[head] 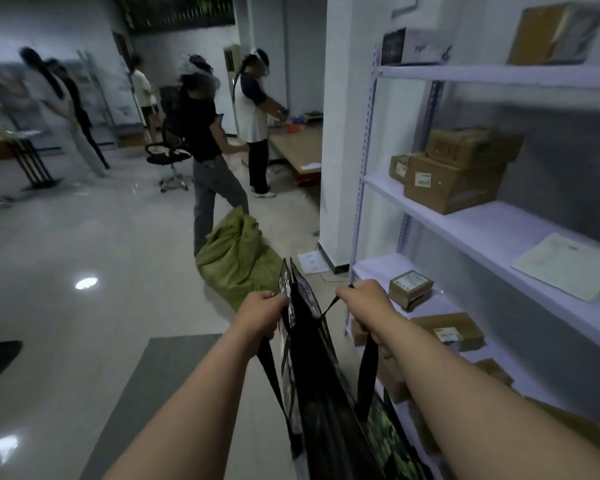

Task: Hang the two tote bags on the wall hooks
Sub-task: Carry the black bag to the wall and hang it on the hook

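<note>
Black fabric, patterned in white and green, is held out in front of the body: a tote bag (312, 358) is gripped by its two straps, the left hand (262, 315) clenched around one strap and the right hand (362, 304) clenched around the other, so that the bag is pulled open between them and hangs down towards the floor (66, 237). Its long axis is seen running away from the camera, mouth uppermost, with both hands level and equally close to it. No wall hook can be made out anywhere (nor can a second tote be told apart from the first), so the next move is judged to depend on a hook being found and the straps being lifted up and over it. A white shelf unit (465, 223) stacked with cardboard boxes (454, 181) stands just beside the bag on the right; a green sack (236, 258) lies on the floor beyond it, and other people are seen farther back in the room.
</note>
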